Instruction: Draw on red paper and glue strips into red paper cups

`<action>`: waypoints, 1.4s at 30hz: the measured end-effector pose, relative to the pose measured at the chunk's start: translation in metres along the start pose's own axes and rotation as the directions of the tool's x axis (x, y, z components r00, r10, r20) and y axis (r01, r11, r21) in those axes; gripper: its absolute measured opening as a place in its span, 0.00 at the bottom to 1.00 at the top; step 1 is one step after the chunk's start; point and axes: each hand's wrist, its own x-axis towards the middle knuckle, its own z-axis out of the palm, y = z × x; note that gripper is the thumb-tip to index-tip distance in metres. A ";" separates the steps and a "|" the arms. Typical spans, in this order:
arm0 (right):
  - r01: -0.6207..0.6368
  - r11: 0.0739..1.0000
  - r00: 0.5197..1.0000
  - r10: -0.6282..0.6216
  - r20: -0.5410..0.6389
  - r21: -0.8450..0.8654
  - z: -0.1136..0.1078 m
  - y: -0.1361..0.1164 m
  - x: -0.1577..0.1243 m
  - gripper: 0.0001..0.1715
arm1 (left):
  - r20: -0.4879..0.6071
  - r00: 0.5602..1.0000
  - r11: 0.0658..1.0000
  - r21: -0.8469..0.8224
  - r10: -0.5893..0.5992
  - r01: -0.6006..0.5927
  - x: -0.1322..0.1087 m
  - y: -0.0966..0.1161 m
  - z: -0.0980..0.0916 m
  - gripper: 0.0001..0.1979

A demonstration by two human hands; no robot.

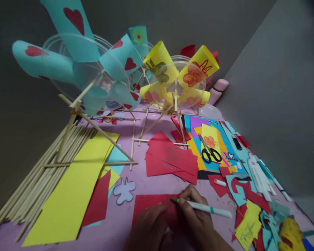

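Observation:
My right hand (196, 212) is closed around a white marker (211, 209) with a green tip. The tip meets the red paper (142, 202) near its far edge. My left hand (150, 223) lies over the near left part of that sheet with fingers extended; its thumb side is dark and hard to make out. Left of the sheet is a pale butterfly-shaped cutout (125, 191). Beyond it lie stacked red paper pieces (159, 153), the top one bearing a faint drawing.
Yellow strips (68, 195) and wooden sticks (42, 177) lie left. Pinwheel-like models with blue cups (56, 64) and yellow cups (162, 61) stand behind on stick frames. Black-handled scissors (210, 155), paper scraps (248, 223) and several markers (259, 177) are on the right.

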 end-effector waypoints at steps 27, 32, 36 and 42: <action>0.209 0.936 0.961 -0.144 0.234 -0.282 -0.004 0.002 0.005 0.12 | 0.039 0.987 0.955 0.250 0.154 -0.159 -0.007 -0.005 0.013 0.12; 0.237 0.919 0.956 -0.163 0.243 -0.315 -0.005 0.002 0.004 0.11 | 0.047 0.983 0.949 0.256 0.177 -0.183 -0.006 -0.006 0.013 0.15; 0.223 0.920 0.963 -0.156 0.222 -0.322 -0.004 0.001 0.004 0.12 | 0.073 0.977 0.935 0.283 0.202 -0.215 -0.006 -0.008 0.014 0.14; 0.186 0.943 0.971 -0.132 0.202 -0.276 -0.006 0.006 0.003 0.13 | 0.081 0.982 0.950 0.250 0.172 -0.187 -0.006 -0.007 0.014 0.12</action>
